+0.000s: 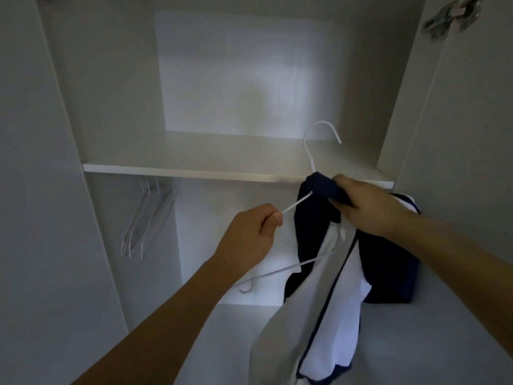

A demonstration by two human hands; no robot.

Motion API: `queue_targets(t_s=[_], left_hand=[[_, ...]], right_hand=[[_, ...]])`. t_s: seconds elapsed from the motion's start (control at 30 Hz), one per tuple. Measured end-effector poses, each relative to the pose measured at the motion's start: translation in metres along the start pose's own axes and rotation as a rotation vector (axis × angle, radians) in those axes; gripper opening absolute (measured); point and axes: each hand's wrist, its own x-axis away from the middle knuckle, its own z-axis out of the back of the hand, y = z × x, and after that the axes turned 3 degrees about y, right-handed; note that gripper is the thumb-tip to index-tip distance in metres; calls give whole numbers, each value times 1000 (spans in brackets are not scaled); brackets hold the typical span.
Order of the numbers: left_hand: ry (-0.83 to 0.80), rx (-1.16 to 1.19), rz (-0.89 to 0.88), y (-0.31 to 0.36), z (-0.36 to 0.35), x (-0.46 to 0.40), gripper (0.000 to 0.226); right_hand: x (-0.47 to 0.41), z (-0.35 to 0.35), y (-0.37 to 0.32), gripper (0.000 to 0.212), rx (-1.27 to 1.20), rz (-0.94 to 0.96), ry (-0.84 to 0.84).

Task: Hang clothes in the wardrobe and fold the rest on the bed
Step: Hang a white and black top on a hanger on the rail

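I face an open white wardrobe. A white wire hanger is held up in front of its shelf, hook pointing up. My left hand pinches the hanger's left shoulder wire. My right hand grips the navy collar of a navy-and-white garment at the hanger's neck. The garment droops down to the right, bunched, with the hanger's right side hidden inside it. The hanger's bottom bar sticks out left below my left hand.
Several empty white hangers hang under the shelf at the left of the lower compartment. The upper compartment's back panel is bare. A metal door hinge sits at the top right on the open door side.
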Motion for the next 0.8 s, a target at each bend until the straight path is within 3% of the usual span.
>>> queue_targets(t_s=[0.03,0.1,0.17,0.2,0.27,0.3,0.33,0.4,0.43,0.47,0.53,0.57,0.63,0.7,0.73,0.8], left_hand=[[40,-75,-20,3,1,0,11],[311,-310,-111,5,2,2,25],[553,-352,-334,3,1,10,29],[545,-289,-467,1,-2,19,26],[247,-148,-615,-10,-16,37,21],[87,-95,-543,-17,-27,45,19],[-5,-28,-360,-22,-37,48,17],[-43,173,184,-34,-53,40,18],[-74,226,409,-40,-57,30,34],[-152,190,520,-48,-62,18,62],[-368,32,546,-63,-73,-4,106],[-474,-21,523,-66,-79,-12,113],[-685,44,513,-67,-93,-19,100],[-888,144,545,-67,-103,-14,68],[-917,185,571,-69,-105,-9,58],[-821,338,687,-78,-99,-2,50]], right_hand=[[-3,0,-1,7,5,-2,6],[-7,1,-3,9,38,19,54],[-10,3,-2,14,28,26,98],[-12,6,-1,13,14,16,117],[-14,13,3,13,-3,10,148],[-14,17,5,16,-10,8,159],[-14,20,7,21,-17,4,171],[-13,27,9,30,-40,-10,196],[-11,31,9,34,-55,-19,212],[-9,34,9,37,-73,-25,228],[-4,41,9,31,-122,-19,255],[-2,44,9,25,-146,-17,267],[2,53,9,19,-178,-22,294],[8,64,11,22,-173,-25,318],[13,69,12,24,-159,-31,323],[24,77,16,21,-140,-53,315]])
